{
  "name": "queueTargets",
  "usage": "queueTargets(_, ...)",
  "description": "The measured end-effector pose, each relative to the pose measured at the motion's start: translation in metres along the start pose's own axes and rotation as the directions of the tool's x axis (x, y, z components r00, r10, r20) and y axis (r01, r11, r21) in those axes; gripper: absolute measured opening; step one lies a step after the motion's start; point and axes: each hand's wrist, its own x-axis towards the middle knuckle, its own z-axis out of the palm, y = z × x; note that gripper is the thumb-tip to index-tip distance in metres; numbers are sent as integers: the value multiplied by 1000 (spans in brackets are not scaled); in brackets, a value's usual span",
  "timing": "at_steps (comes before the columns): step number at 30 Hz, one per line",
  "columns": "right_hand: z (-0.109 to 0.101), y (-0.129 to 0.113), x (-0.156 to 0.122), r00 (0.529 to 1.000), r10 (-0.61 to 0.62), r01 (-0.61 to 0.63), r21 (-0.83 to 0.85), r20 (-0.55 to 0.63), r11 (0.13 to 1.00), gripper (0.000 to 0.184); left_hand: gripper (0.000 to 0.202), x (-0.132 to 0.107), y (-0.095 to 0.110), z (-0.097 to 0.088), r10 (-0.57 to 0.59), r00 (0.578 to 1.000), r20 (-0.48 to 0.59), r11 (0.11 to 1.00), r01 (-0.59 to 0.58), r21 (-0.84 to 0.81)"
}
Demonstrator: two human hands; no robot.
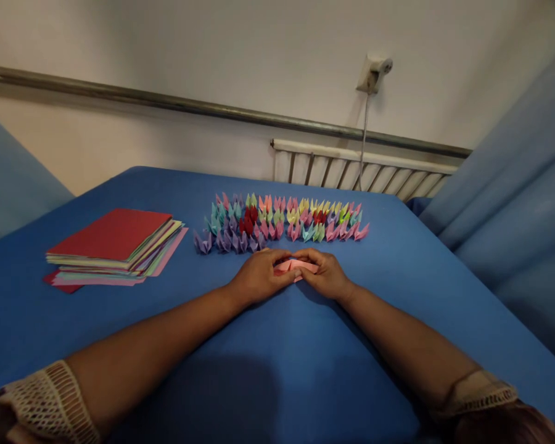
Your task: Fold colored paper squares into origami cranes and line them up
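Observation:
A small pink piece of folded paper [292, 266] is held between both hands, low over the blue table in the middle of the view. My left hand [263, 274] grips its left side, thumb in front and fingers behind. On the right side, my right hand [326, 273] pinches it in the same way, and the two hands nearly meet. Fingers cover much of the paper, so its full shape is hidden. Just beyond the hands stand rows of folded paper cranes [282, 222] in purple, blue, red, pink, yellow and green.
To the left lies an uneven stack of coloured paper sheets [115, 237], red on top. A blue cover [176, 364] spreads over the table. Behind are a metal rail [203, 108], a radiator [342, 163] and a plugged-in cord [364, 135]. Blue curtains [527, 166] hang on the right.

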Motion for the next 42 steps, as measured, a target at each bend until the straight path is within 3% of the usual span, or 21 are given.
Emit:
queueTargets(4,3,0,2,987,69,-46,157,-147,987,33,18,5,2,6,-138,990,18,959,138,-248)
queueTargets(8,3,8,11,923,244,-107,412,-297,905,42,20,20,3,24,-389,921,-4,670,280,-687)
queueTargets(10,4,12,15,910,331,-174,493,-251,853,41,26,28,3,34,-433,901,-23,598,268,-755)
queueTargets(14,7,19,19,902,412,-294,513,-131,807,38,32,36,-3,44,-458,887,-52,546,235,-804)
queueTargets(18,10,24,21,878,458,-334,504,-141,796,33,32,32,-8,41,-452,892,-26,524,242,-817)
queueTargets(24,7,24,23,870,437,-265,531,-227,805,34,27,27,-8,36,-435,900,31,509,274,-816)
queueTargets(32,2,18,17,933,339,-240,489,-124,839,26,31,26,-8,34,-416,907,67,438,264,-859)
queueTargets(38,3,20,17,917,376,-272,481,-132,833,32,53,26,-6,35,-275,958,84,526,223,-821)
queueTargets(42,2,18,15,922,363,-287,391,-135,874,35,47,27,-7,39,-313,949,24,561,206,-802)
